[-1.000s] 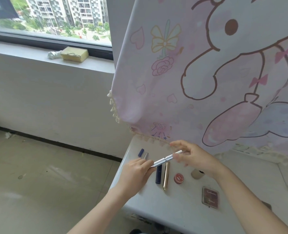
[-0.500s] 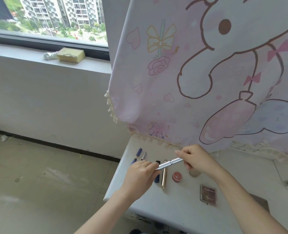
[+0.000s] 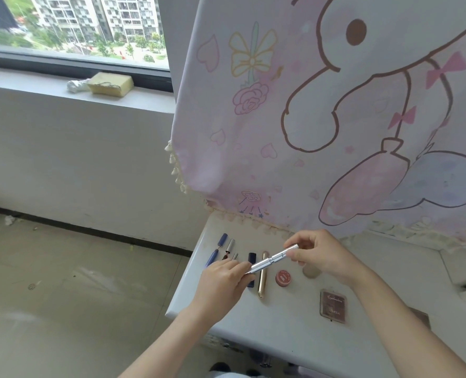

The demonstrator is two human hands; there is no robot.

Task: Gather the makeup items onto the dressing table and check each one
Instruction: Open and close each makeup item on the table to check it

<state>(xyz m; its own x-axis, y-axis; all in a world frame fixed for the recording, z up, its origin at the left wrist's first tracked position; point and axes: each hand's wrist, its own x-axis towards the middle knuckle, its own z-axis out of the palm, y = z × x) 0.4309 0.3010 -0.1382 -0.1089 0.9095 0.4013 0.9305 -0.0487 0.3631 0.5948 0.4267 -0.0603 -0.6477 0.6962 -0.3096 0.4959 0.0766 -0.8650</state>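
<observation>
- Head view: left hand (image 3: 221, 279) and right hand (image 3: 321, 255) are each pinching one end of the silver tube (image 3: 271, 260), hovering near the left edge of the dressing table (image 3: 281, 323);
- gold tube (image 3: 262, 281) and red pot (image 3: 283, 277) are lying gathered beneath (checking seemingly underway, more left).

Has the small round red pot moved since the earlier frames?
No. The small round red pot stays just right of the slim gold tube.

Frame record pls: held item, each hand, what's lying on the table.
held item: silver tube, raised over the dressing table
left hand: grips the tube's lower end
right hand: fingers pinch its upper end
lying on table: blue pen, dark blue tube, gold tube, red round pot, brown palette
behind table: cartoon-print cloth
</observation>
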